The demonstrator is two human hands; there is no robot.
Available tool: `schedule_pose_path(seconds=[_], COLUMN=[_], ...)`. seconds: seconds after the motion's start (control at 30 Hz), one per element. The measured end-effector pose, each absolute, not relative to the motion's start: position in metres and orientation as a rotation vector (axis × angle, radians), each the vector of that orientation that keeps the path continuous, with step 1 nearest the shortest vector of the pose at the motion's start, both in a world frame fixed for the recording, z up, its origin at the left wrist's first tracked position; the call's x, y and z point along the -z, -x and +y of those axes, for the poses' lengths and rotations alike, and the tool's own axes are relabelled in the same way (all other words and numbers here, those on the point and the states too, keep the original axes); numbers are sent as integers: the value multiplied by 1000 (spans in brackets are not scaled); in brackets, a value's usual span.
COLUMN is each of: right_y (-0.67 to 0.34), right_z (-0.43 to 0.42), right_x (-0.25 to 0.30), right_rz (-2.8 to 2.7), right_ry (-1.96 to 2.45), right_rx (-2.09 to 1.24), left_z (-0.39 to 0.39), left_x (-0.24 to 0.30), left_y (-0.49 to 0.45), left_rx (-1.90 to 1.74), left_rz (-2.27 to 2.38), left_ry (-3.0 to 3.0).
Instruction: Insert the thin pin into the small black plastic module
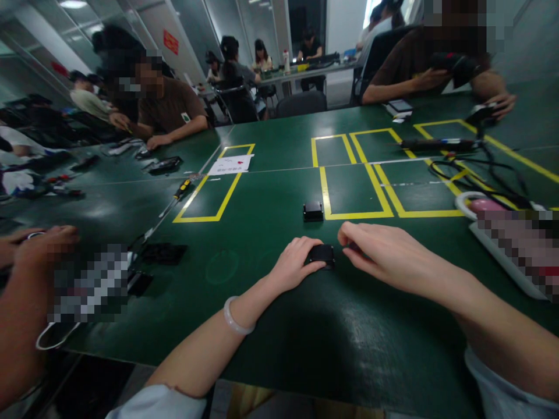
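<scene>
My left hand [296, 262] rests on the green table [271, 326] with its fingers curled around the left side of a small black box [322, 254]. A pale bangle sits on that wrist. My right hand [374, 251] lies just right of the box, fingers pressed together, with its fingertips at the box's right edge. Whether they pinch anything is hidden. A second small black box [313, 210] stands farther back, beside a yellow taped rectangle [351, 192].
Other people sit around the table; a person's arm [21, 291] is at the near left. A screwdriver [173, 199], black parts [162, 253], a white paper [230, 164], cables [476, 174] and a white tray [502, 256] lie about.
</scene>
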State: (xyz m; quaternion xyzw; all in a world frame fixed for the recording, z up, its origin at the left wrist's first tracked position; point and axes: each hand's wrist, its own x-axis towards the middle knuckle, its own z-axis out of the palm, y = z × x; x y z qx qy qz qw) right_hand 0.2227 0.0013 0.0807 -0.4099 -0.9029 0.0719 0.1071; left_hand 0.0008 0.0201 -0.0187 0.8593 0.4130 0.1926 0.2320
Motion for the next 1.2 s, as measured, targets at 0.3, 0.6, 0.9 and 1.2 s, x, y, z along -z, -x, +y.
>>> schedule_pose_path(seconds=[0.3,0.6,0.9,1.2], right_y=[-217,-217,-218,-215], right_z=[3,-1,1,0], right_x=[-76,-80,-75,-79], right_rz=[-2655,-2613,-2603,-2579], right_ry=[1350,1289,1282,1244], right_rx=[-133,-187,-181,-225], left_z=[20,20,20,20], left_x=[19,19,20,19], left_y=[0,0,-1,0], left_rx=[-509,-533,-548,-538], left_rz=[1146,1139,1135,1130], left_ry=[-2365,-2347,-2349,-2349])
